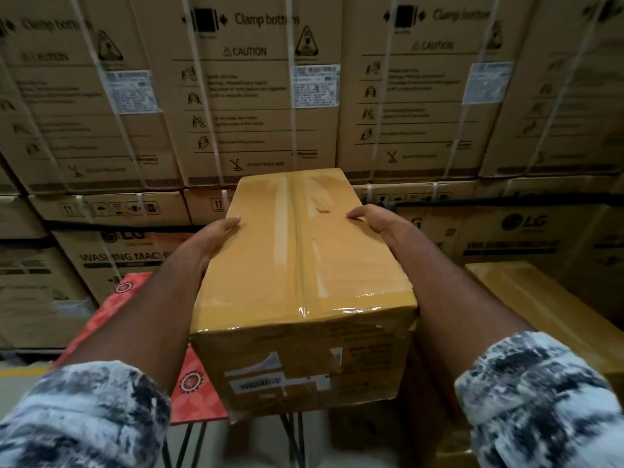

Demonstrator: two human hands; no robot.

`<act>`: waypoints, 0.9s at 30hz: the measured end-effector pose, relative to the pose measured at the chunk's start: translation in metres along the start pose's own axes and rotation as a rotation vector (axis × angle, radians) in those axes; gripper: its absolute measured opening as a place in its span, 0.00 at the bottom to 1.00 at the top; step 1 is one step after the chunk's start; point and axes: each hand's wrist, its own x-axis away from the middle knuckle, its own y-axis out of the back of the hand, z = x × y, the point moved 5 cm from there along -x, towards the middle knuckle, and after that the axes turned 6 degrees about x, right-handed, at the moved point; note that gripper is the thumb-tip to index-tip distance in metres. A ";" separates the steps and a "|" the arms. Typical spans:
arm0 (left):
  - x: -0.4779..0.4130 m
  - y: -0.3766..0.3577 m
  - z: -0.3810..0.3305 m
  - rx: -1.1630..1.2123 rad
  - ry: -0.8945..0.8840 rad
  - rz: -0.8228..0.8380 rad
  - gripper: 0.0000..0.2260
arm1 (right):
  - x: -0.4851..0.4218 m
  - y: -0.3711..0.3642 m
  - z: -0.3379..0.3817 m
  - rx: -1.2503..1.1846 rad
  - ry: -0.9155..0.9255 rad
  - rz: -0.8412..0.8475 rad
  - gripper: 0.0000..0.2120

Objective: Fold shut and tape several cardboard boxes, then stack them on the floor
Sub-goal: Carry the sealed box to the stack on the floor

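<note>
Because the taped box [297,265] is held only by its two long sides, a slip is the main danger. The left hand [216,238] and the right hand [374,224] each clasp an upper edge, thumb on top, while the fingers run out of sight down the sides. The box sits in the middle of the scene, apparently raised above the red worktop [111,309], its near end overhanging the worktop's near edge. Nothing is seen supporting it from below.

The glossy tape [332,298] wrapped over the near top edge looks slick, so thumbs sliding toward it would likely lose purchase. If the contents are heavy, the side pressure may not hold and the near end could drop toward the floor.

A swing to the right could knock the second box [540,298] lying close by. Pushing far forward risks bumping the stacked cartons [253,96] behind. The floor where it should land is mostly hidden by the box itself, so setting it down blind could leave it crooked.
</note>
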 end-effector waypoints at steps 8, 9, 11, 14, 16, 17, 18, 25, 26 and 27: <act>-0.020 -0.070 0.007 -0.016 -0.017 0.049 0.12 | -0.001 0.066 -0.031 -0.039 -0.008 -0.025 0.08; -0.028 -0.085 0.010 -0.014 -0.018 0.060 0.12 | -0.005 0.077 -0.036 -0.037 -0.006 -0.034 0.09; -0.042 -0.105 0.014 -0.022 -0.023 0.067 0.12 | -0.017 0.094 -0.046 -0.023 -0.021 -0.051 0.11; -0.065 -0.146 0.018 -0.021 -0.019 0.087 0.12 | -0.044 0.126 -0.059 -0.015 -0.038 -0.069 0.15; -0.082 -0.173 0.019 -0.017 0.005 0.107 0.12 | -0.061 0.147 -0.065 -0.047 -0.074 -0.063 0.22; -0.089 -0.187 0.019 -0.013 0.023 0.124 0.12 | -0.069 0.158 -0.069 -0.064 -0.087 -0.054 0.23; -0.094 -0.202 0.019 -0.012 0.043 0.136 0.12 | -0.076 0.169 -0.073 -0.081 -0.086 -0.051 0.23; -0.132 -0.302 0.014 -0.067 0.009 0.173 0.16 | -0.119 0.250 -0.101 -0.080 -0.141 -0.115 0.17; -0.131 -0.315 0.016 -0.064 0.022 0.182 0.15 | -0.122 0.259 -0.108 -0.079 -0.164 -0.116 0.18; -0.133 -0.327 0.019 -0.053 0.038 0.187 0.13 | -0.126 0.267 -0.114 -0.081 -0.178 -0.116 0.19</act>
